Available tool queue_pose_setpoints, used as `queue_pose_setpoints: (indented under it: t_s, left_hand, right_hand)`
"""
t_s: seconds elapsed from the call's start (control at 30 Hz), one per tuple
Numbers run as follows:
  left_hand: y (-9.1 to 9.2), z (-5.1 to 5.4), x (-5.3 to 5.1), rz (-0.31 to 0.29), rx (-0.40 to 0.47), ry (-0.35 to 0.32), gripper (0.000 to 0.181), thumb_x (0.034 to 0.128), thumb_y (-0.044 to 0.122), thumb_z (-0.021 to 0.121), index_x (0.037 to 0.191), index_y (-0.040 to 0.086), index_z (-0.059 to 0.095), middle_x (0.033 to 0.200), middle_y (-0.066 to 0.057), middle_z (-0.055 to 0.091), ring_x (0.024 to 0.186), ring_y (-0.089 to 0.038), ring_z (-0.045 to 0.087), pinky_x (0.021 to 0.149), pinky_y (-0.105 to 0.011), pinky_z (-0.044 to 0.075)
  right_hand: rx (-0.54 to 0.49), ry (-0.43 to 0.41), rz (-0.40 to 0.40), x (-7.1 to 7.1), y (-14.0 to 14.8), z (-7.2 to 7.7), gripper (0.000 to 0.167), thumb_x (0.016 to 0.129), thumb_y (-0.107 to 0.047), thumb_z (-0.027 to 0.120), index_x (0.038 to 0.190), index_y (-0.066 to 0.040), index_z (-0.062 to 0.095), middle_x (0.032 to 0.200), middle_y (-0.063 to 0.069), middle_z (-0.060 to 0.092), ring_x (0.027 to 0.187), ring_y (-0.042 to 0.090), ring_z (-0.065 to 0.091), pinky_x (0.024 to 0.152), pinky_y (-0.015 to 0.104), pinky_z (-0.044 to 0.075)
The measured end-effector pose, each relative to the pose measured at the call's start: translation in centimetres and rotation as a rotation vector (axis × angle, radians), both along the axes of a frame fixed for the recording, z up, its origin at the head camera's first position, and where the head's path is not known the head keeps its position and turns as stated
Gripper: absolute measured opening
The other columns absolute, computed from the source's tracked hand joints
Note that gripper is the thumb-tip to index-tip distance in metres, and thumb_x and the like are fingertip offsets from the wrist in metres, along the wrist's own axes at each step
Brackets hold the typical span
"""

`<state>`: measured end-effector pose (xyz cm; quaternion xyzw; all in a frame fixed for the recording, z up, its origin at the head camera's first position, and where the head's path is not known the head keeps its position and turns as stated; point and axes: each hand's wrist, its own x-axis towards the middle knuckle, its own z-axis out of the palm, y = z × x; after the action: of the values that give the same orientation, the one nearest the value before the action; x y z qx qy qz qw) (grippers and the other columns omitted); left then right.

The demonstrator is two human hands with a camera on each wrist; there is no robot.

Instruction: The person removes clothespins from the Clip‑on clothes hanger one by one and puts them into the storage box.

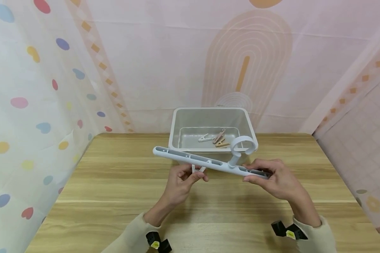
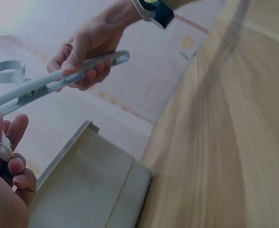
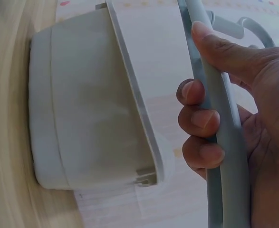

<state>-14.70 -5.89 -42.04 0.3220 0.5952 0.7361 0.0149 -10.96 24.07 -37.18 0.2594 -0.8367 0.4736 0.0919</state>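
Note:
A pale grey-blue hanger bar point(image 1: 224, 166) with a hook ring point(image 1: 242, 138) on top is held tilted above the table, in front of the bin. My right hand point(image 1: 278, 179) grips its right end; in the right wrist view the fingers point(image 3: 201, 118) curl round the bar. Just beneath the bar's left half, my left hand point(image 1: 180, 184) pinches a white clothespin point(image 1: 194, 168) between thumb and fingers. The clothespin's upper prongs reach the bar's underside; whether it is attached there I cannot tell. In the left wrist view the fingers partly cover the clothespin point(image 2: 1, 148).
A light grey plastic bin point(image 1: 209, 108) stands at the table's back edge. Inside lie a white clothespin point(image 1: 206, 139), a pinkish one point(image 1: 219, 136) and a tan one point(image 1: 222, 144). The wooden table point(image 1: 101, 182) meets patterned curtains point(image 1: 152, 70) behind and at the sides.

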Motion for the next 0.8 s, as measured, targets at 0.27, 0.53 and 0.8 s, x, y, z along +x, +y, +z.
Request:
queue_pose_setpoints:
  t_s: [0.27, 0.53, 0.8]
  left_hand:
    - [-0.64, 0.43, 0.21, 0.103, -0.106, 0.039, 0.008, 0.0977, 0.001, 0.065, 0.098, -0.005, 0.07, 0.086, -0.02, 0.073, 0.085, -0.01, 0.072, 0.084, -0.031, 0.061]
    - [-0.26, 0.25, 0.37, 0.11, -0.039, 0.066, 0.007, 0.0971, -0.004, 0.064, 0.097, -0.01, 0.069, 0.083, -0.026, 0.069, 0.081, -0.009, 0.071, 0.083, -0.03, 0.062]
    - [-0.36, 0.51, 0.37, 0.034, 0.012, -0.049, 0.023, 0.1007, 0.005, 0.062, 0.102, -0.018, 0.064, 0.083, -0.002, 0.071, 0.082, -0.007, 0.07, 0.087, -0.024, 0.058]
  right_hand:
    - [-0.005, 0.012, 0.012, -0.21, -0.28, -0.3, 0.031, 0.077, 0.002, 0.086, 0.097, -0.02, 0.078, 0.087, -0.002, 0.077, 0.064, 0.002, 0.057, 0.052, 0.021, 0.048]
    - [-0.033, 0.064, 0.042, -0.14, -0.46, -0.53, 0.03, 0.076, 0.004, 0.086, 0.098, -0.014, 0.079, 0.09, 0.008, 0.078, 0.067, 0.001, 0.06, 0.056, 0.02, 0.052]
    - [-0.022, 0.022, 0.034, -0.56, -0.56, -0.7, 0.028, 0.077, 0.002, 0.086, 0.096, -0.018, 0.079, 0.088, 0.004, 0.078, 0.065, 0.002, 0.058, 0.054, 0.021, 0.05]
